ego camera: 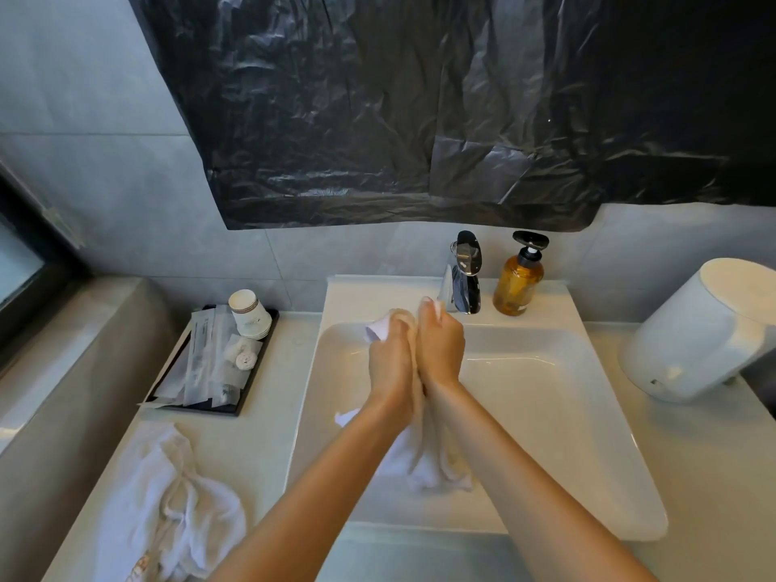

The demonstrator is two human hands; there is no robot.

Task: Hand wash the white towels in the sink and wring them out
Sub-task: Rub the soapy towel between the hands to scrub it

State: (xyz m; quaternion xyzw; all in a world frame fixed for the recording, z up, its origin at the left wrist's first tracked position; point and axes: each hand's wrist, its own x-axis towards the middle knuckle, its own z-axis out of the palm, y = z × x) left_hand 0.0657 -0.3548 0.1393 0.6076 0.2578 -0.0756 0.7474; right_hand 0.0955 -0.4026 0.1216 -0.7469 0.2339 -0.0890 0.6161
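Observation:
Over the white sink (pixel 546 413), my left hand (pixel 388 363) and my right hand (pixel 441 342) both grip a white towel (pixel 424 464), held side by side with fingers curled round its upper part. The towel's top end sticks out above my left hand, and its lower part hangs bunched between my forearms down to the basin. A second white towel (pixel 168 506) lies crumpled on the counter left of the sink.
A chrome tap (pixel 466 275) and an amber pump bottle (pixel 518 279) stand behind the basin. A black tray (pixel 210 363) with paper cups and wrapped items sits at the left. A white appliance (pixel 701 329) is on the right. Black plastic sheeting covers the wall above.

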